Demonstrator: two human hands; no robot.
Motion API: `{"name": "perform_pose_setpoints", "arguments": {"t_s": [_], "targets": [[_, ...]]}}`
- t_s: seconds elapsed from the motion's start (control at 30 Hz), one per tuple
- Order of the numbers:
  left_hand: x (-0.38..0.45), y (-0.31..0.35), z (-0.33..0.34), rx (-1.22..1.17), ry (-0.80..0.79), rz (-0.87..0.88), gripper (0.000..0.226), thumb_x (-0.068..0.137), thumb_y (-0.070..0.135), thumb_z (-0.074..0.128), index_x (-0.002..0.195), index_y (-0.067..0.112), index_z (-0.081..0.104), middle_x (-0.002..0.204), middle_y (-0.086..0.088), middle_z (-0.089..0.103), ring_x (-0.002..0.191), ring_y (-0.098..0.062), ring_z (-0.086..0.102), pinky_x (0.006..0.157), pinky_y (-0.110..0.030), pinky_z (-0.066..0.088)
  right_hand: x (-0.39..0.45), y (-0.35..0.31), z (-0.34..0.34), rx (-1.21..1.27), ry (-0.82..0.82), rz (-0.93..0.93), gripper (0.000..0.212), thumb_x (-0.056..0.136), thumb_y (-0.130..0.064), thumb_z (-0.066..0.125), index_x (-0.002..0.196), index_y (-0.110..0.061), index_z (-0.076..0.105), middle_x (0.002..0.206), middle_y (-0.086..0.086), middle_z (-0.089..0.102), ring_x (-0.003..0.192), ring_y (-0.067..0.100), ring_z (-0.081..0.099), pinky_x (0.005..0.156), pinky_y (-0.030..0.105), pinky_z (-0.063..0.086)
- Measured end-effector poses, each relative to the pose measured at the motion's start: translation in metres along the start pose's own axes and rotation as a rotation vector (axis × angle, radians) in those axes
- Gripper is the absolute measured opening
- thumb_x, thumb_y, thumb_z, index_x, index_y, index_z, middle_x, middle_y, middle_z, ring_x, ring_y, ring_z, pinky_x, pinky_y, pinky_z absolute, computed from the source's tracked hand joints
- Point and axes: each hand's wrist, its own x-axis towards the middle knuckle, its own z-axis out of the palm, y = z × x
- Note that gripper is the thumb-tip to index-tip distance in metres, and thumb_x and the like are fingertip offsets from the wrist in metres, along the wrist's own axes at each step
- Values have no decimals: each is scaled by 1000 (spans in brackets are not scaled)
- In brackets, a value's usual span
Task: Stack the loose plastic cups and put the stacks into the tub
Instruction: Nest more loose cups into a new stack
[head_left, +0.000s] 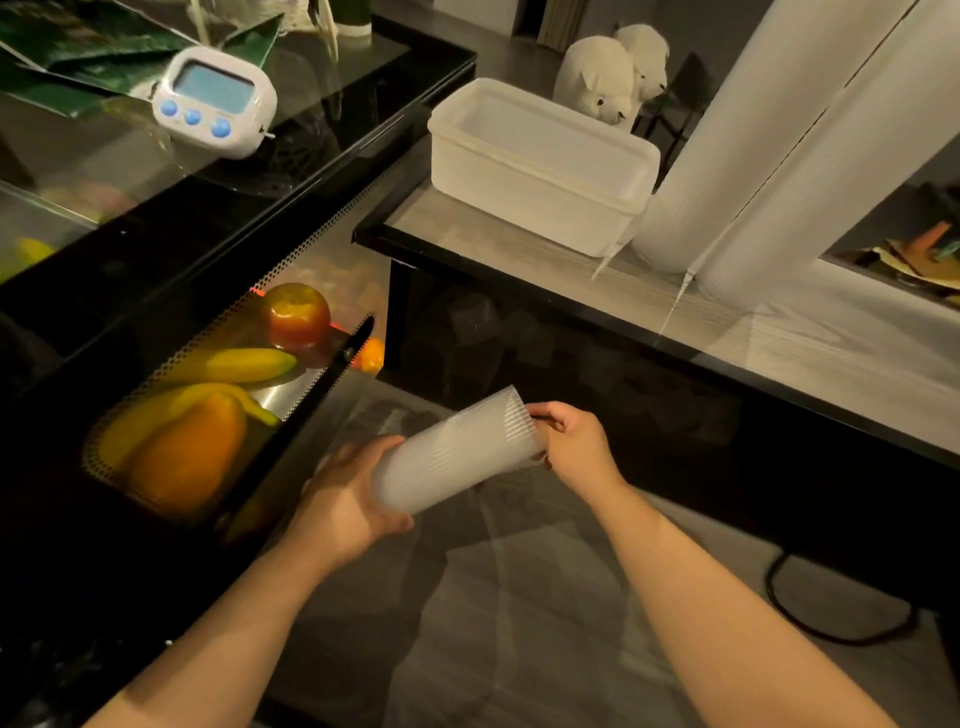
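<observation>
Low in the view, both hands hold one stack of cups (457, 452) in the air, tilted, its wide mouth up toward the right. The left hand (345, 499) curls around the stack's narrow lower end, thumb over the side; the right hand (576, 444) pinches the rim at the mouth with bent fingers. Below them lies a glassy floor-level surface with open room on every side of the stack.

Up and to the right, the desk (519, 254) shows a dark front edge that runs diagonally across the view, its near corner at the left. The tub (535, 156) stands on it close to that corner, white, rectangular, mouth open upward, well apart from the hands. Just beside the tub's right end two long wrapped cup sleeves (769, 140) lean across the desk, their crimped ends touching the top; they crowd that side of the tub.

At left, a black perforated tray (317, 384) holds an apple (296, 314), bananas (228, 364) and an orange pepper (187, 452); its edge sits just beside the left hand. Above it a white timer (215, 101) rests on a dark glass shelf. Two plush sheep (613, 73) stand behind the tub. A black cable (831, 629) loops on the floor at right.
</observation>
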Motion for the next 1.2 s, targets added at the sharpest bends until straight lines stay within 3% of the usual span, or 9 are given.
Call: {"name": "perform_pose_setpoints", "arguments": {"t_s": [0.2, 0.33, 0.43, 0.63, 0.77, 0.93, 1.03, 1.13, 1.2], "targets": [[10, -6, -8, -14, 22, -132, 99, 64, 33, 90, 147, 33, 36, 141, -1, 42, 127, -28, 45, 102, -46, 45, 30, 1, 31, -51, 67, 17, 29, 102, -25, 46, 126, -25, 61, 119, -2, 64, 106, 14, 60, 90, 29, 49], [9, -11, -11, -52, 95, -207, 101, 62, 31, 91, 147, 29, 37, 142, -4, 42, 127, -29, 46, 103, -48, 45, 53, 14, 52, -375, -17, 66, 36, 100, -19, 45, 134, -24, 56, 125, 5, 62, 108, 21, 60, 92, 30, 48], [5, -13, -15, -84, 123, -226, 99, 63, 30, 91, 146, 30, 37, 142, -3, 42, 126, -28, 46, 99, -47, 47, 70, 25, 67, -670, -147, 20, 41, 96, -31, 49, 137, -33, 53, 131, 3, 59, 117, 25, 57, 100, 31, 47], [-3, -19, -25, -87, 132, -205, 98, 61, 31, 93, 144, 29, 41, 136, -3, 43, 121, -27, 48, 100, -47, 47, 88, 23, 80, -709, -183, 82, 33, 97, -44, 45, 112, -20, 62, 113, 5, 63, 104, 24, 59, 94, 36, 48], [-8, -18, -30, -68, 138, -208, 97, 60, 33, 93, 143, 30, 41, 133, -2, 45, 119, -27, 50, 98, -49, 49, 70, 22, 69, -889, -105, -20, 34, 101, -34, 41, 124, -14, 57, 115, 9, 62, 105, 27, 60, 92, 40, 49], [-12, -11, -30, -76, 140, -213, 98, 59, 33, 94, 142, 30, 42, 132, -3, 47, 118, -28, 51, 98, -50, 48, 36, 40, 48, -1125, -141, -109, 61, 97, -24, 44, 154, -16, 21, 153, 4, 31, 135, 28, 34, 114, 42, 29], [-15, -5, -29, -74, 139, -214, 99, 59, 32, 94, 143, 27, 43, 135, -5, 47, 121, -29, 51, 101, -48, 47, 16, 51, 37, -1121, -183, -153, 49, 102, -35, 33, 150, -22, 33, 162, 0, 12, 145, 25, 19, 119, 41, 16], [-17, -1, -29, -56, 133, -209, 100, 59, 32, 94, 144, 27, 42, 139, -7, 47, 122, -30, 50, 102, -47, 46, 12, 51, 29, -902, -27, -200, 36, 101, -42, 38, 125, -27, 60, 153, -1, 33, 136, 23, 38, 113, 39, 31], [-19, 1, -28, -49, 128, -212, 101, 59, 33, 94, 145, 27, 42, 140, -7, 47, 123, -30, 49, 103, -46, 45, 23, 41, 27, -759, 48, -155, 35, 98, -46, 45, 127, -28, 55, 135, 2, 48, 115, 24, 57, 94, 40, 49]]}}
